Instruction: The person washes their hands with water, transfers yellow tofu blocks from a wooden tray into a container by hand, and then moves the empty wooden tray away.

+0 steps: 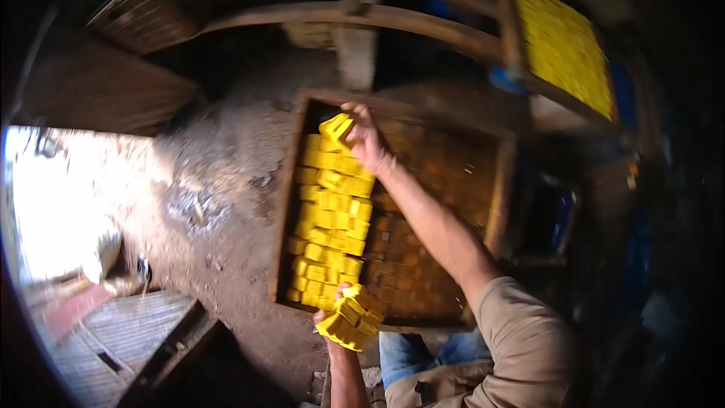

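Note:
A wooden tray (499,204) lies below me, its left part covered with rows of yellow blocks (332,219). My right hand (366,140) is at the tray's far left corner, its fingers closed on a few yellow blocks (337,128). Near the tray's front left edge, my left hand (331,325) holds a stack of several yellow blocks (353,319); its fingers are partly hidden by the stack. The right part of the tray shows a dark brown, patterned surface.
Wooden rails (423,26) run beyond the tray. A yellow-filled frame (563,45) stands at the upper right. Bare ground (226,257) lies left of the tray, with corrugated sheeting (124,340) at the lower left and a blue-edged container (560,219) at right.

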`<act>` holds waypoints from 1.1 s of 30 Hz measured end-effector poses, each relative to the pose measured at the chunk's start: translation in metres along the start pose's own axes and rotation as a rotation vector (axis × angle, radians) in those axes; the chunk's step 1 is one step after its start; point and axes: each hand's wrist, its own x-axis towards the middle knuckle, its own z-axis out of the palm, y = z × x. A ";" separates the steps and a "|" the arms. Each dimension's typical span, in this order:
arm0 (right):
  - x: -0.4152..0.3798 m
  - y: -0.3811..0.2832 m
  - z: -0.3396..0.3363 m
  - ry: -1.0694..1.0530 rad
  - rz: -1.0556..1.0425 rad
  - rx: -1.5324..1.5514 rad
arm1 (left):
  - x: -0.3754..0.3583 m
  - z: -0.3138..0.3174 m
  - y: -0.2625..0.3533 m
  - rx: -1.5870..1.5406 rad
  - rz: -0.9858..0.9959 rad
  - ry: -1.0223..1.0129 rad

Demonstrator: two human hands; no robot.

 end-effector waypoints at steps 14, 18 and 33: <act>-0.488 -0.272 -0.280 0.569 -0.060 0.423 | 0.050 0.055 -0.285 0.357 -0.278 -0.156; -0.496 -0.309 -0.389 0.931 -0.004 -0.114 | 0.065 0.048 -0.388 0.318 -0.372 -0.129; -0.297 -0.185 -0.664 1.081 0.115 -1.431 | 0.152 -0.047 -0.484 0.340 -0.501 0.069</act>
